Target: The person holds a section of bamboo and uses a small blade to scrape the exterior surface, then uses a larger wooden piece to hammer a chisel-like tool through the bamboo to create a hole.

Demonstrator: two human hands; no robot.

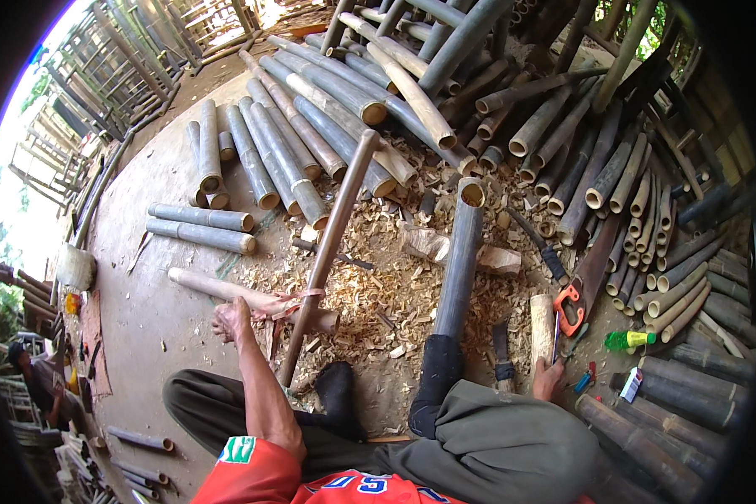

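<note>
Grey-green bamboo poles (290, 160), pale shavings (378, 277), orange-handled saw (581, 286), red shirt (311, 480).

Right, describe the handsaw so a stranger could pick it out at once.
Start at the grey bamboo pole lying under the person's leg and look to its right, past the short pale log. The handsaw lies on the shavings, blade pointing up-right. Its bright orange handle sets it apart; everything around is brown or grey.

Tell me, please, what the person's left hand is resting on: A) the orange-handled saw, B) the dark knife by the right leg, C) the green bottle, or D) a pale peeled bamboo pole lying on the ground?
D: the left hand grips the end of the pale peeled bamboo pole on the ground, while the orange-handled saw and the green bottle lie far over on the right.
</note>
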